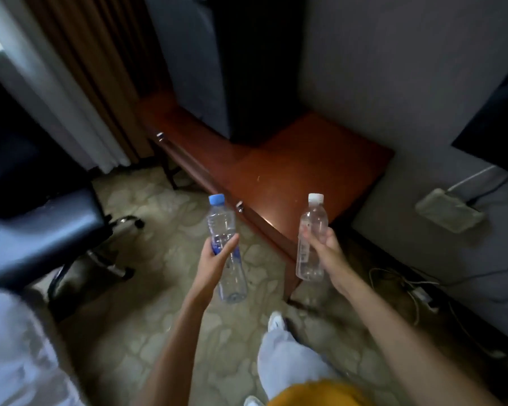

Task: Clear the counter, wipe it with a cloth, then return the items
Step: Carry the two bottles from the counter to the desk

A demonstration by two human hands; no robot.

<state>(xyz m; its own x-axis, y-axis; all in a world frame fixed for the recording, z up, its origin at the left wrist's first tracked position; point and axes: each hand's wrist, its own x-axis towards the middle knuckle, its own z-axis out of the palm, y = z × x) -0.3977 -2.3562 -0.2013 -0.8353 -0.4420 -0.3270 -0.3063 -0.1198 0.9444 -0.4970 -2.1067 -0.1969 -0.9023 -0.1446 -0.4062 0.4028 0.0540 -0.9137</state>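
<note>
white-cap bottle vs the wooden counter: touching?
Apart. The head view shows the white-cap bottle held up in the right hand, its base hanging past the counter edge, with floor visible beneath it.

Both your bare forearms reach forward and slightly inward from the bottom of the frame, held at about the same height, well apart from each other. Your left hand point(217, 256) is curled around the middle of a clear plastic bottle with a blue cap point(225, 247), thumb lying across its front, the bottle tilted with its cap away from you. Your right hand point(327, 250) grips a clear plastic bottle with a white cap point(311, 238) from its right side, fingers wrapped behind it as far as the blur lets you judge, the bottle close to upright. Both wrists look straight.
</note>
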